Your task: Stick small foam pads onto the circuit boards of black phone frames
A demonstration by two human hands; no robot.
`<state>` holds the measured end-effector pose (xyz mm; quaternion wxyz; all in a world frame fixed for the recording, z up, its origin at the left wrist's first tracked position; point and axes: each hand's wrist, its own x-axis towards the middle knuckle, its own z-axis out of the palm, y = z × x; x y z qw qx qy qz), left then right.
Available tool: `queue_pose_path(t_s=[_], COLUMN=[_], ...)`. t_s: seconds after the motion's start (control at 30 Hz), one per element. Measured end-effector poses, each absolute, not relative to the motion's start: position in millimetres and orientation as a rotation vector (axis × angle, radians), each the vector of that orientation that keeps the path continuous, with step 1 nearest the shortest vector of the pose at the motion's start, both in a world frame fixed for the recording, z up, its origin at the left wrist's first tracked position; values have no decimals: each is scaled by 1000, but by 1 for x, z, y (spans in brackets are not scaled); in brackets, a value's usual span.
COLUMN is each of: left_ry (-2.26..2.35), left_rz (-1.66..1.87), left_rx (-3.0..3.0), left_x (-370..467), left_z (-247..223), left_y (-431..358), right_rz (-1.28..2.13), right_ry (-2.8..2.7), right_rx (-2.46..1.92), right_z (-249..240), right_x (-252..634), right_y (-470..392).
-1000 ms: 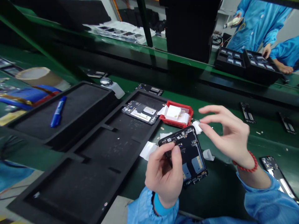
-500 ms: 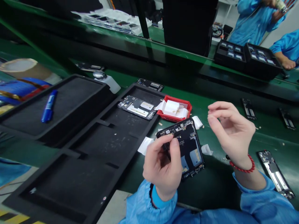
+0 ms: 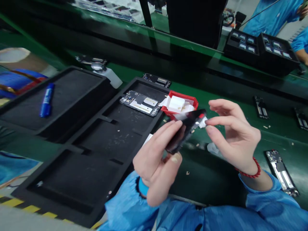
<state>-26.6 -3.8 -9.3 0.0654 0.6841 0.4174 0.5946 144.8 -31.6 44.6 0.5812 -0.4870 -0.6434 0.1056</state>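
Observation:
My left hand (image 3: 157,157) grips a dark phone part (image 3: 184,130), fingers on one side and thumb on the other; the part is tilted nearly edge-on and blurred. Beside its upper right end is my right hand (image 3: 233,134), thumb and index finger pinched together; what lies between the fingertips is too small to make out. Just behind the phone part sits a red tray (image 3: 195,103) with white paper pieces (image 3: 176,104). An opened phone frame (image 3: 141,103) rests across the black foam tray (image 3: 103,144) to the left.
On a black foam block (image 3: 69,96) at the left lies a blue marker (image 3: 47,100). More phone frames lie on the green table (image 3: 231,189), one (image 3: 281,173) at the right. Behind the rail stand black boxes (image 3: 261,59) and a person in blue (image 3: 274,16).
The phone part has turned from face-up to nearly edge-on, and my left hand has shifted its grip around it. My right hand has moved slightly left, close to the part. The camera view has shifted.

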Motion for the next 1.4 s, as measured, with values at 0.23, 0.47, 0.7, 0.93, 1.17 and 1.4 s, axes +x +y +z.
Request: queue_pose_path(t_s=[0.23,0.47,0.7,0.93,1.17,1.4], left_ry=[614,1187,1105,1082,1179,1198], left_rz=[1573,1484,1374,1423,1416,1441], left_rx=[2924,2278,1559,1562,1526,1487], left_x=[-52,-41,-16,-6,-6,-4], left_z=[5,10,21,27,32,33], left_y=[38,33,-5,-20,-29,-31], right_rz=[155,332,435,444,298,390], right_ry=[-1449,-1482,-1485,-1504,-1499,-1476], right_rx=[-1117,-1108,-1191,-1213,-1273,-1241], right_z=[40,27,32,44,44,42], right_x=[160,154,154,156,153,153], right_y=[-40,-34,-28,-39,-45,-47])
